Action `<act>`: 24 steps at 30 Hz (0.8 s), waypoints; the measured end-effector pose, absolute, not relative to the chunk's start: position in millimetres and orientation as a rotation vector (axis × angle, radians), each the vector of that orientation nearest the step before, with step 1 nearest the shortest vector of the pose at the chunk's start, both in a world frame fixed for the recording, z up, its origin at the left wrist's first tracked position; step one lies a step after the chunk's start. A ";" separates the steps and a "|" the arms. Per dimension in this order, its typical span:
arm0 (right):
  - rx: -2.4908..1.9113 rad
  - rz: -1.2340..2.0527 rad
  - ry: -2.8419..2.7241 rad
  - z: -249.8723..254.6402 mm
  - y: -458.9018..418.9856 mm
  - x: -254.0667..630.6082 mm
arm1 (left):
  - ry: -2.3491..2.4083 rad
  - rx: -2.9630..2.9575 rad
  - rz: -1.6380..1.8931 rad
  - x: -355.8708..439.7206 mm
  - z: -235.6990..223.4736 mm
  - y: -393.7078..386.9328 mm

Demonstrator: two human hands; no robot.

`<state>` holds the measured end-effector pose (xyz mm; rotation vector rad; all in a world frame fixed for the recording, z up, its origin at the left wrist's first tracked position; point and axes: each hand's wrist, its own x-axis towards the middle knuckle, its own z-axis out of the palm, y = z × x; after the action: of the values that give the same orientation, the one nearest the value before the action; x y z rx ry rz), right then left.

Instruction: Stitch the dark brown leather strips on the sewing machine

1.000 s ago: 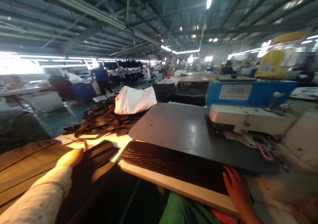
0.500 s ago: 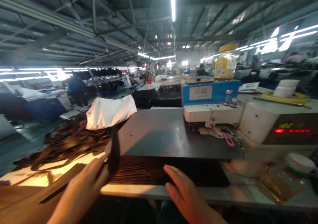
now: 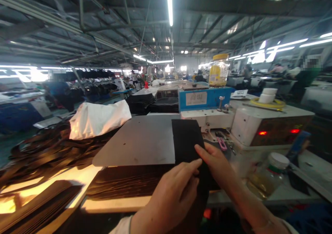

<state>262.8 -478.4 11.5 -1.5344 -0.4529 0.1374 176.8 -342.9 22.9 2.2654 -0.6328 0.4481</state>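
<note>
A flat black fabric piece lies over the right part of the grey metal plate and hangs down past its front edge. My right hand is closed at the piece's right edge, thumb on top. Lower down, my left hand is closed on the same piece, its fingertips near my right thumb; part of the cloth is hidden behind it. Just behind the piece stands the white head of a sewing machine with a blue cover. A stack of dark fabric pieces lies in front of the plate.
Dark straps are heaped at left beside a white cloth bundle. On the right are a control box with red digits, a glass jar and pink-handled snips. A yellow-lidded jar stands on the blue cover.
My left hand has moved right from the strap heap, and my right hand has moved up and right. The black fabric piece now lies on the plate. The view has turned slightly right.
</note>
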 end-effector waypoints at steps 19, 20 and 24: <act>-2.490 -0.086 -0.494 -15.6 -469.1 351.1 | -0.625 2.771 0.520 286.0 -20.9 -314.4; -2.521 -0.113 -0.493 -14.8 -467.3 351.5 | -0.631 2.770 0.524 286.9 -21.1 -314.5; -2.590 -0.180 -0.525 -12.9 -463.6 350.4 | -0.619 2.774 0.540 288.7 -22.4 -314.5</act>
<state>350.4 -463.6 -12.9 -2.5901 -0.5247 -0.1796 288.7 -314.5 -22.4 2.7744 -0.6190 0.5396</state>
